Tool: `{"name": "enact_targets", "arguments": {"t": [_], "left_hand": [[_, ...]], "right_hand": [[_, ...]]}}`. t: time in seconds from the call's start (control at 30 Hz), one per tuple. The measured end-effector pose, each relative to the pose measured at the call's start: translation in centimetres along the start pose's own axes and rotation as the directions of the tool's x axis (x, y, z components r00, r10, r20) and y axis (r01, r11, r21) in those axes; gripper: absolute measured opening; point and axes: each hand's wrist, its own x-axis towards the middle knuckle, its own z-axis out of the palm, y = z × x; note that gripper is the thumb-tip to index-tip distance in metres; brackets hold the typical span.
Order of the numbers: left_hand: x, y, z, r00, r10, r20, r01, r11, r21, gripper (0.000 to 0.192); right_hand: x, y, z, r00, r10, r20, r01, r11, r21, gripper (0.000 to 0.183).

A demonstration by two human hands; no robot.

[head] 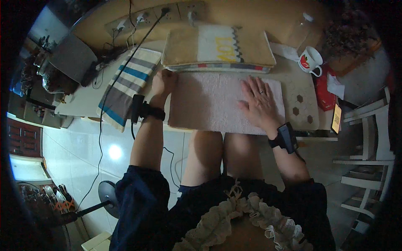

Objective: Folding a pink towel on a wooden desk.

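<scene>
A pale pink folded towel (210, 103) lies flat at the table's front edge, just above my knees. My right hand (258, 100) rests palm down on its right half, fingers somewhat apart, a ring on one finger. At the towel's upper left corner is my left hand (164, 83), its fingers curled; whether they pinch the cloth is hidden. Behind the pink towel sits a stack of folded towels, topped by a tan and white one (216, 45) with yellow lettering. A striped grey, cream and blue towel (132, 84) lies left of my left hand.
A black cord (125, 64) runs from the wall sockets (150, 17) across the striped towel to the floor. To the right are a white mug (310, 61), a red box (325, 91) and a phone (336, 119) at the table edge. White chairs (367, 135) stand beyond.
</scene>
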Motion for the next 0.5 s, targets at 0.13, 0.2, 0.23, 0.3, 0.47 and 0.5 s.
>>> {"name": "enact_targets", "arguments": {"t": [0.13, 0.2, 0.23, 0.3, 0.47, 0.5], "left_hand": [[-0.8, 2.1, -0.7, 0.992, 0.039, 0.123, -0.03, 0.997, -0.076, 0.038], [-0.6, 0.9, -0.2, 1.0, -0.012, 0.009, 0.012, 1.0, 0.015, 0.038], [-0.5, 0.3, 0.0, 0.998, -0.034, -0.049, 0.036, 0.998, 0.059, 0.039], [-1.0, 0.5, 0.6, 0.995, -0.015, -0.103, 0.018, 0.999, 0.03, 0.037], [-1.6, -0.3, 2.0, 0.956, 0.06, -0.287, -0.054, 0.998, 0.026, 0.03], [-1.6, -0.4, 1.9, 0.958, 0.065, -0.278, -0.066, 0.998, 0.006, 0.028]], "right_hand": [[-0.2, 0.4, 0.6, 0.999, -0.015, -0.05, 0.014, 0.999, -0.03, 0.061], [-0.1, 0.1, 0.5, 0.997, -0.032, -0.063, 0.031, 0.999, -0.019, 0.061], [0.0, -0.1, 0.4, 0.997, -0.04, -0.06, 0.039, 0.999, -0.021, 0.061], [-0.1, 0.3, 0.3, 0.998, -0.029, -0.051, 0.027, 0.999, -0.036, 0.061], [0.0, 0.3, 0.6, 0.997, -0.031, -0.067, 0.031, 0.999, -0.011, 0.061], [0.0, 0.2, 0.6, 0.997, -0.034, -0.076, 0.033, 0.999, -0.009, 0.061]]}}
